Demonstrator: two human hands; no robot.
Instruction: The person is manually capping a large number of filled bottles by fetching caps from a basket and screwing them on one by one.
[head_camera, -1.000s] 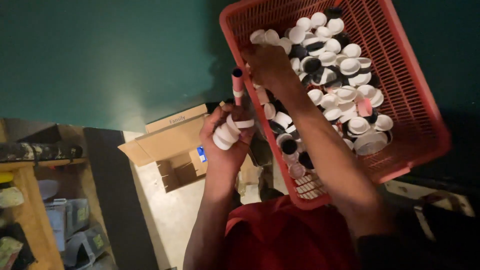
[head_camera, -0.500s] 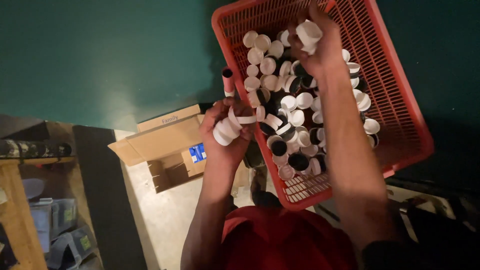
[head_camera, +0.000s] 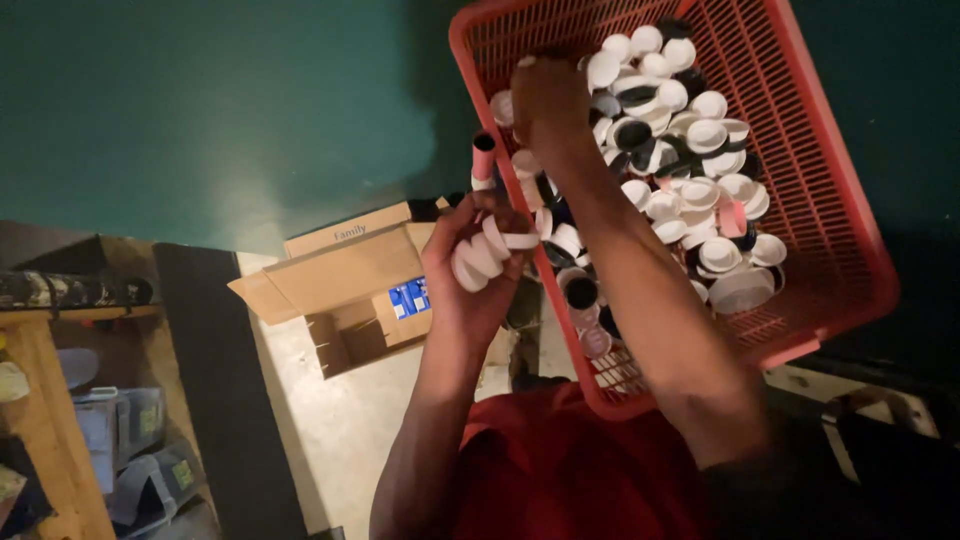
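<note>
step in hand: loose caps are being picked out of a red basket (head_camera: 840, 215) and gathered in the other hand; judged mid-way, as plenty of caps are left in the basket.
left hand (head_camera: 470, 275): raised just left of the basket's near-left rim; fingers are curled tight around a stack of white caps (head_camera: 472, 262), and a pink tube (head_camera: 483, 160) is pinched at the fingertips.
right hand (head_camera: 548, 100): reached into the far-left part of the basket, back of the hand up, fingers bent down into the pile of caps (head_camera: 700, 170); whether a cap is pinched cannot be told, since the fingertips are hidden.
pink tube, place: held above the left hand, just beside the basket's left rim, close to the right wrist, not resting on anything.
pink tube, axis: long axis is run near-to-far, slightly tilted; the dark open end is pointed far, the near end is buried in the left hand's grip.
next move, needs (judgement): the left hand looks nearly full, so another cap would call for a loosened finger without the stack or tube being let slip; one single cap would have to be separated from the heap.
surroundings: an open cardboard box (head_camera: 345, 290) is seen on the floor to the left, below the hands; a wooden shelf (head_camera: 45, 420) is at the far-left edge.
</note>
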